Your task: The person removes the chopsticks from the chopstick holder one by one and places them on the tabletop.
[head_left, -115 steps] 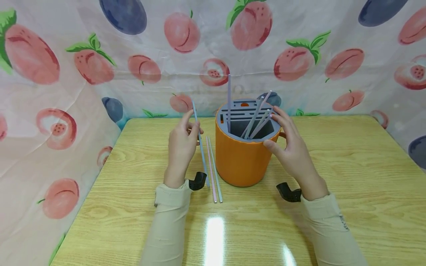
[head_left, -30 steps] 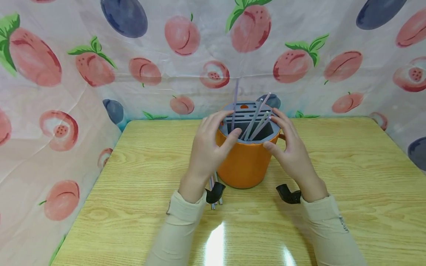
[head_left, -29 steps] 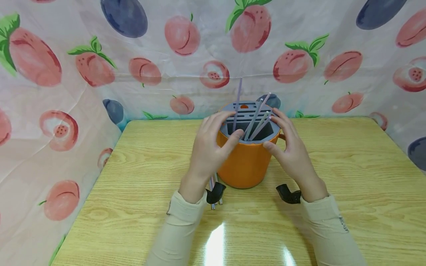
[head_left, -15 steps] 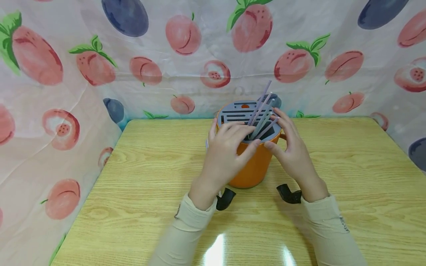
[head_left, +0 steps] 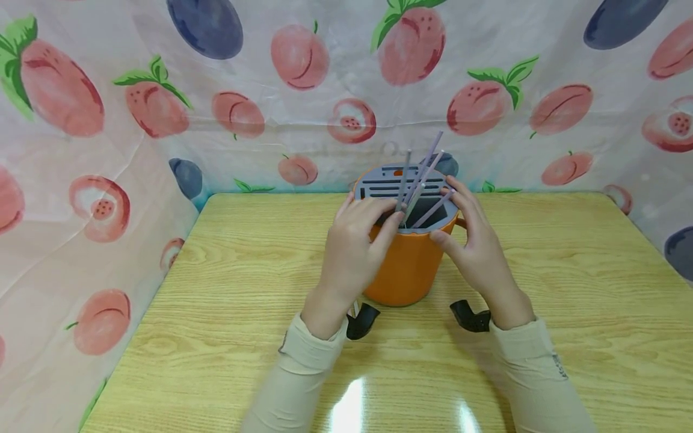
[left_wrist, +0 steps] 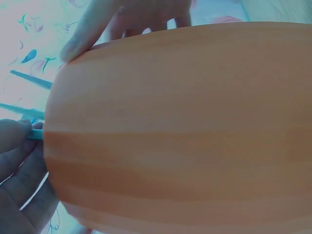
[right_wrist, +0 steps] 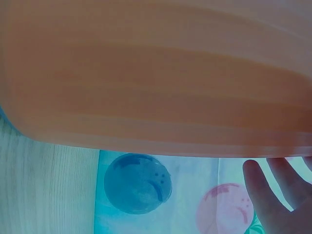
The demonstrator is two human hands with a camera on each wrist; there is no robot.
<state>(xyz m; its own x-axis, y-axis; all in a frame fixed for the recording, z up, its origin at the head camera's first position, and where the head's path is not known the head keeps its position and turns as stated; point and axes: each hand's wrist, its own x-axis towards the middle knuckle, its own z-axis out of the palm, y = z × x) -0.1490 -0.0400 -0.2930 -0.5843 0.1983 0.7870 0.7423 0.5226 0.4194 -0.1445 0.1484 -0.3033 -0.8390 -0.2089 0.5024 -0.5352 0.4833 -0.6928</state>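
Note:
A large orange mug-shaped holder (head_left: 403, 276) stands on the table, with a grey slotted insert (head_left: 379, 174) in its top. My left hand (head_left: 352, 249) reaches over the front left rim. Its thumb and fingers pinch a grey-blue thin stick (head_left: 405, 174), which stands nearly upright in the big opening. In the left wrist view the pinched stick (left_wrist: 35, 134) looks teal. Several pastel sticks (head_left: 432, 163) lean to the right in the same opening. My right hand (head_left: 476, 246) grips the holder's right side, thumb at the front rim and fingers at the back.
Loose sticks (head_left: 354, 309) lie on the wooden table (head_left: 238, 270) left of the holder, mostly hidden by my left hand and wrist camera (head_left: 363, 322). The holder's handle (head_left: 461, 222) sticks out on the right. A fruit-print cloth (head_left: 303, 126) hangs close behind.
A blue stick was in my left hand above the table at first. That hand then moved right to the opening; the purple stick there now leans right. The right hand stays put.

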